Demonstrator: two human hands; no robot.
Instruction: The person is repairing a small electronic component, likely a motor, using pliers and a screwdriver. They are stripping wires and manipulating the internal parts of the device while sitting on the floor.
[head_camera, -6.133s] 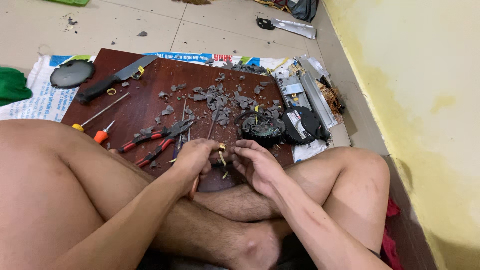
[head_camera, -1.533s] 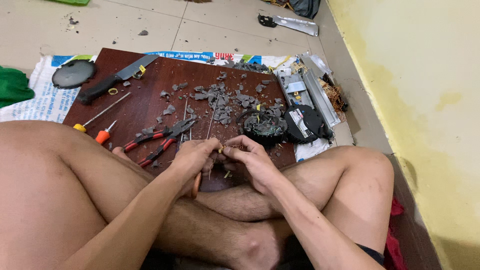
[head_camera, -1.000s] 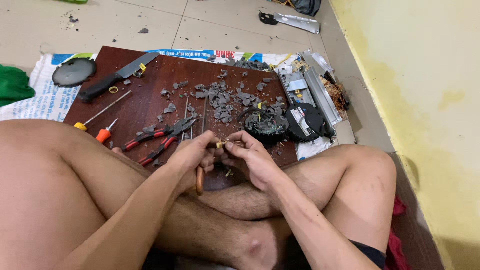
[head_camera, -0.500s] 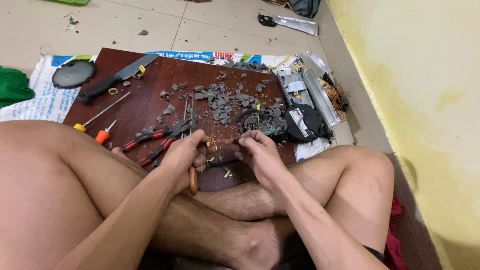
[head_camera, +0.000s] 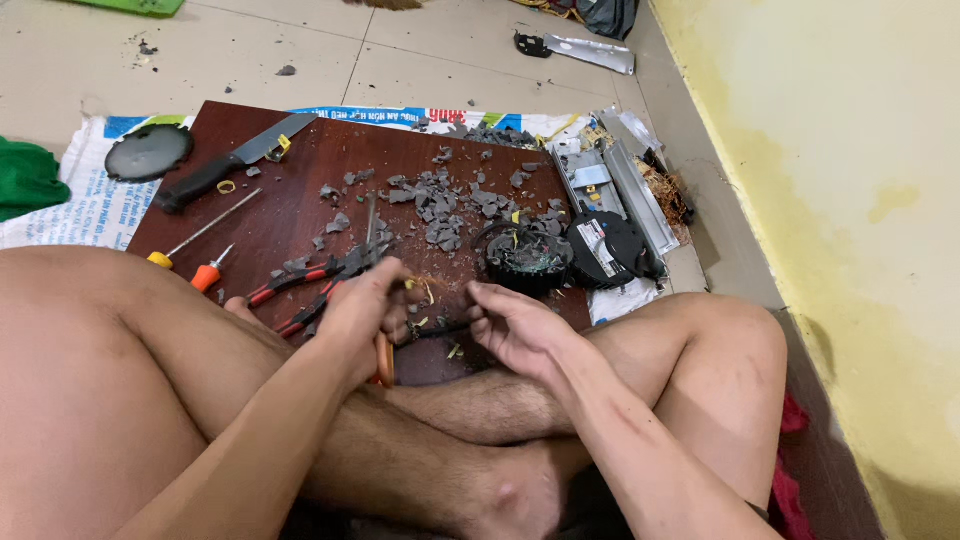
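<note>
An orange-handled tool (head_camera: 384, 360) is gripped in the closed left hand (head_camera: 368, 312), while a thin dark wire (head_camera: 440, 329) is pinched by the right hand (head_camera: 510, 325) just above the brown board (head_camera: 300, 215). The wire is probably best kept taut and worked in short, controlled strokes, with fingers kept clear of the tool's tip.

Board (head_camera: 300, 215) on floor: knife (head_camera: 232, 165) and screwdrivers (head_camera: 205, 240) at left, fragments (head_camera: 440, 205) centre, round housing (head_camera: 528, 258) at right, pliers (head_camera: 310, 285) near front edge.

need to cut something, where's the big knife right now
In the head view the knife lies at the far left corner of the brown board, beside the dark round disc, above two screwdrivers.
</note>
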